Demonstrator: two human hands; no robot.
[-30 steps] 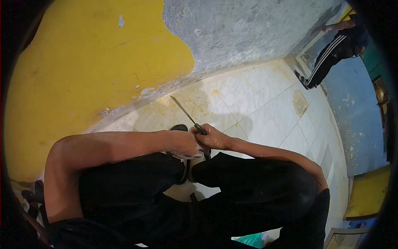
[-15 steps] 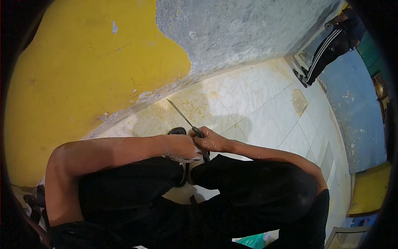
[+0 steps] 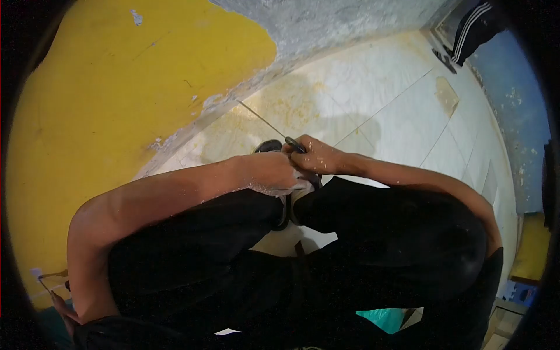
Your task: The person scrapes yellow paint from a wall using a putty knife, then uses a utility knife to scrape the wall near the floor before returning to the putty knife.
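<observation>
My right hand (image 3: 319,156) is closed round the dark handle of a long thin blade (image 3: 261,118), which points up and left toward the foot of the wall. Right beside it, my left hand (image 3: 271,172) is closed, dusted with white, with something whitish (image 3: 302,182) at its fingers that I cannot make out. The two hands meet above my shoes, between my knees.
A yellow wall (image 3: 128,87) with peeled grey patches rises at the left. Yellow flakes lie on the pale tiled floor (image 3: 396,111). Another person's striped trouser leg (image 3: 472,35) shows at upper right, and someone's hand (image 3: 65,312) with a thin tool at lower left.
The view has tilted down and shifted, so my hands and the blade appear higher and further right. Another person's hand with a thin tool now shows more clearly at lower left.
</observation>
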